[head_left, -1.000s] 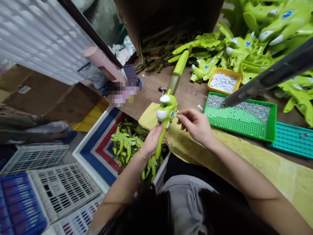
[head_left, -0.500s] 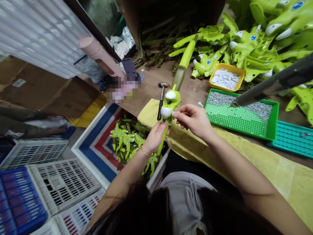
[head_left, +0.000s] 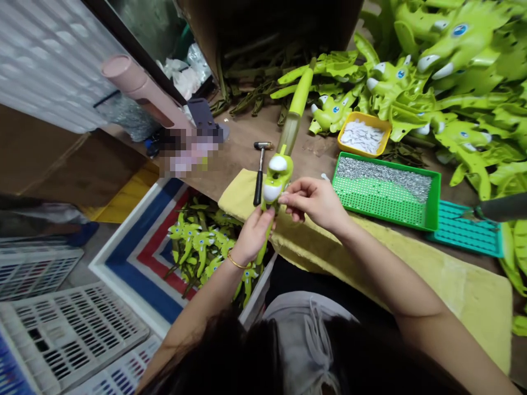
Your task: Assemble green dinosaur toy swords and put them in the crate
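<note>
My left hand (head_left: 254, 233) is closed around the lower end of a lime-green plastic toy with an animal head (head_left: 281, 162), white horn parts and a long stem running away from me. The head faces up, and the stem's far end reaches the green parts at the back. At the head's right side, my right hand (head_left: 315, 203) pinches a small white piece against or close to the toy; the fingertips mostly hide it. A hammer (head_left: 259, 178) with a black handle lies just left of the toy, partly on a yellow pad (head_left: 236, 195).
Right of my hands stand a green tray of screws (head_left: 382, 214), a yellow tub of white pieces (head_left: 343, 148) and a teal tray (head_left: 453, 219) under a dark screwdriver (head_left: 504, 208). Green toy halves (head_left: 465, 44) pile up behind. A striped-lined bin (head_left: 135, 252) holds more toys.
My right fingertips have moved in closer against the toy's side with the white piece. The screwdriver has swung from over the green tray to over the teal one. The whole view has shifted.
</note>
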### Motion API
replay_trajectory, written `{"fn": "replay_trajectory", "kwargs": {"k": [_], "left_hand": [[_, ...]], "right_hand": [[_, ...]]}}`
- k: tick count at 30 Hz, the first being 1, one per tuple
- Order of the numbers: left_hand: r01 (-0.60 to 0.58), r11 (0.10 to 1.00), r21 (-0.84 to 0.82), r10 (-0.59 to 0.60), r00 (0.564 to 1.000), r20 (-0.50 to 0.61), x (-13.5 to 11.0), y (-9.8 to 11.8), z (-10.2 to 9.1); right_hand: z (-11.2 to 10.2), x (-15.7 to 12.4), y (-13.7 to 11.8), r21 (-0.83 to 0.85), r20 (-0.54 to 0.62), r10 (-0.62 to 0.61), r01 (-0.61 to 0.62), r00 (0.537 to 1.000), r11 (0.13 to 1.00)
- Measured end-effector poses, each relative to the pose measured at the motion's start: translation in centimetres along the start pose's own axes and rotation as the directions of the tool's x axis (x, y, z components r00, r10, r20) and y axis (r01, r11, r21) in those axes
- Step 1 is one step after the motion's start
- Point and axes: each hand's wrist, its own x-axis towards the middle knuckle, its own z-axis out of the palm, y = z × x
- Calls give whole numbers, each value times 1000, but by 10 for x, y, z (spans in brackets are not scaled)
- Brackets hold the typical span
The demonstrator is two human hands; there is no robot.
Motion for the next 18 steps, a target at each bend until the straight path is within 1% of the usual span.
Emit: {"fn": "replay_trajectory", "kwargs": {"k": [1, 2, 3, 4, 5, 6, 7, 8, 9, 10, 11, 12, 13, 14, 15, 16, 17, 18], "left_hand": [[27, 999, -47, -27, 999, 19, 2, 0, -2], [50, 996, -79, -48, 998, 33, 4, 1, -3], [67, 993, -93, -63, 997, 39, 5, 1, -5], [72, 993, -97, -69, 997, 35, 7, 2, -7], [70, 994, -89, -67, 997, 31, 8, 3, -8], [64, 995, -75, -63, 998, 27, 9, 4, -10], [58, 997, -59, -57, 998, 25, 9, 5, -12], [52, 998, -46, -51, 998, 24, 8, 5, -14], [48, 998, -37, -47, 999, 22, 7, 5, -17], [42, 999, -28, -41, 999, 19, 6, 5, -21], [34, 999, -13, -34, 999, 14, 4, 4, -26], [24, 1000, 14, -25, 1000, 9, 2, 3, -33], [10, 998, 58, -10, 1000, 2, -1, 1, -39], [-12, 993, 116, 13, 1000, -10, -4, -1, -47], [-39, 982, 186, 44, 999, -25, -8, -3, -55], [-66, 963, 262, 80, 996, -46, -13, -4, -64], [-84, 939, 335, 115, 991, -74, -18, -6, -72], [-91, 911, 402, 145, 984, -106, -24, -8, -81]], "right_hand": [[-5, 2, -3, -18, -20, -10, 9, 1000, 1000], [-14, 5, -6, -49, -67, -39, 36, 997, 998], [-26, 10, -9, -98, -145, -91, 77, 985, 992], [-42, 16, -11, -165, -252, -159, 120, 955, 979], [-61, 23, -12, -248, -372, -236, 148, 898, 957], [-83, 32, -12, -344, -489, -312, 148, 815, 927], [-107, 40, -12, -436, -587, -373, 108, 719, 894], [-130, 49, -11, -518, -644, -422, 41, 638, 854], [-151, 57, -10, -604, -657, -466, -42, 593, 796], [-169, 63, -9, -688, -638, -514, -124, 574, 715], [-180, 67, -7, -761, -602, -561, -195, 568, 619], [-183, 69, -5, -815, -561, -606, -251, 564, 522], [-178, 70, -3, -848, -526, -644, -289, 556, 444], [-163, 69, 0, -871, -490, -664, -301, 565, 387], [-140, 67, 4, -894, -448, -651, -284, 613, 348], [-111, 65, 8, -909, -410, -613, -250, 675, 332], [-77, 62, 14, -942, -287, -490, -149, 823, 300], [-42, 59, 20, -958, -140, -319, -47, 937, 282]]}}
